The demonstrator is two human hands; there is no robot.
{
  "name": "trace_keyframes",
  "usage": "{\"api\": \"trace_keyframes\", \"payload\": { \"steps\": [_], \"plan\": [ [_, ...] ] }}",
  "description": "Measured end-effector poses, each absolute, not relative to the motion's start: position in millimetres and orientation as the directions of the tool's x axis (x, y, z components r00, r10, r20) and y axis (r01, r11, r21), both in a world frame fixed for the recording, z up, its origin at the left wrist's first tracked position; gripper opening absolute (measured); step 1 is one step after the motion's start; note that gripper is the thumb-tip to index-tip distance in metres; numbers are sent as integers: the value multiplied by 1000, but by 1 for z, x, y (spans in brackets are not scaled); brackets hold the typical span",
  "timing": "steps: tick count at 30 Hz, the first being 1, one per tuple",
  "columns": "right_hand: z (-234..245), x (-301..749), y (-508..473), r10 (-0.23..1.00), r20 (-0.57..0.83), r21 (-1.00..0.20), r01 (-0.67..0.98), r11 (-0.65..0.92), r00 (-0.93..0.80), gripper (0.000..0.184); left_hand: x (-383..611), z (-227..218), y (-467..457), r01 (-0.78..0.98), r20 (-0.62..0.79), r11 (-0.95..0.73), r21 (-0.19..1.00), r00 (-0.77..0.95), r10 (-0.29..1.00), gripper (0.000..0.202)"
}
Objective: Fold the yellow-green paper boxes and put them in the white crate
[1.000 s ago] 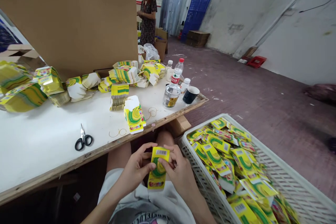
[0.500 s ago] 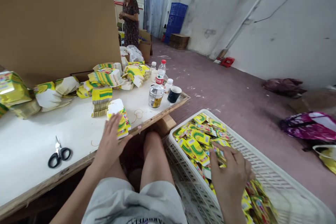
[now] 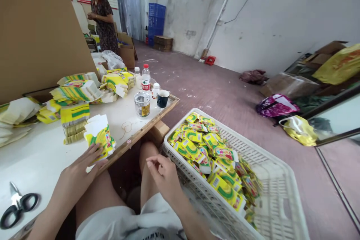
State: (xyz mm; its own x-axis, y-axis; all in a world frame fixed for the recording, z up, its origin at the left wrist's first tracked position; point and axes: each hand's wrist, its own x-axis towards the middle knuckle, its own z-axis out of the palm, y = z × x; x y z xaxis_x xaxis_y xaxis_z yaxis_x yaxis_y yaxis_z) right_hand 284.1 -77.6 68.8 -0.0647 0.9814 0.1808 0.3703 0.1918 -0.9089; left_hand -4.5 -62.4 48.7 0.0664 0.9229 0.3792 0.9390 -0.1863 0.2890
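Note:
My left hand (image 3: 80, 167) lies on a small pile of flat yellow-and-green printed cartons (image 3: 99, 135) with white flaps, near the table's edge. Its fingers are stretched out over the lower cartons. My right hand (image 3: 164, 176) hangs above my lap, between the table and the basket. Its fingers are loosely bent, and I see nothing held in them. To its right, a white plastic basket (image 3: 277, 165) holds a heap of small yellow cartons (image 3: 197, 146). A banded-looking stack of cartons (image 3: 75, 120) stands just behind the pile under my left hand.
Black-handled scissors (image 3: 18, 204) lie on the white table (image 3: 42, 165). A glass jar (image 3: 142, 104), dark cup (image 3: 162, 98) and red-capped bottle (image 3: 145, 78) stand near its far corner. More carton bundles (image 3: 75, 88) line the back. A person (image 3: 102, 18) stands beyond. Bags (image 3: 277, 105) lie on the floor.
My view has turned to the right. My right hand has moved from over the basket to above my lap. My left hand stays at the carton pile.

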Motion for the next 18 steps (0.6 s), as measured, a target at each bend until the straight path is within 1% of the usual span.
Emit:
{"api": "trace_keyframes", "payload": {
  "steps": [1, 3, 4, 5, 6, 7, 8, 9, 10, 11, 12, 13, 14, 15, 16, 17, 18],
  "plan": [
    [69, 281, -77, 985, 158, -930, 324, 172, -69, 17, -4, 53, -66, 933, 394, -170, 318, 33, 918, 43],
    [70, 278, -75, 994, 91, -980, 170, 99, -55, 23, 1, 65, -75, 919, 514, -122, 375, -97, 852, 34],
    [71, 277, -75, 997, 44, -997, 61, 48, -59, 30, 7, 71, -80, 913, 610, -99, 396, -181, 772, 30],
    [73, 276, -74, 996, -4, -998, -59, -9, -84, 38, 15, 75, -85, 899, 701, -147, 413, -211, 681, 31],
    [75, 275, -74, 992, -43, -984, -167, -63, -122, 45, 25, 78, -91, 873, 734, -275, 402, -128, 667, 33],
    [78, 274, -74, 985, -70, -962, -251, -109, -160, 49, 38, 79, -97, 803, 732, -465, 373, 53, 680, 35],
    [81, 274, -74, 980, -82, -941, -309, -137, -183, 49, 53, 77, -102, 674, 700, -647, 356, 267, 662, 35],
    [83, 275, -74, 979, -86, -929, -341, -145, -182, 46, 68, 74, -108, 579, 666, -724, 374, 376, 645, 37],
    [85, 276, -74, 984, -84, -926, -352, -135, -158, 41, 83, 69, -113, 498, 639, -748, 439, 411, 650, 40],
    [86, 278, -75, 989, -78, -932, -344, -117, -124, 38, 97, 64, -117, 429, 627, -747, 507, 411, 662, 40],
    [86, 281, -77, 992, -76, -939, -328, -104, -99, 36, 108, 58, -121, 370, 618, -726, 580, 381, 688, 38],
    [84, 283, -79, 992, -80, -942, -319, -107, -95, 36, 116, 53, -124, 329, 592, -656, 679, 284, 754, 35],
    [82, 284, -82, 989, -93, -939, -321, -125, -111, 36, 120, 50, -126, 260, 515, -537, 803, 153, 843, 41],
    [78, 284, -86, 984, -113, -929, -337, -154, -137, 38, 122, 47, -127, 150, 388, -390, 909, 46, 921, 48],
    [74, 282, -90, 978, -135, -911, -368, -187, -162, 41, 122, 46, -128, 8, 214, -214, 977, -14, 977, 52],
    [69, 280, -95, 971, -158, -886, -408, -220, -182, 46, 121, 46, -128, -142, 31, -32, 989, -12, 999, 53],
    [64, 276, -98, 965, -179, -859, -448, -248, -191, 50, 120, 48, -127, -272, -125, 131, 953, 42, 991, 52]
  ]
}}
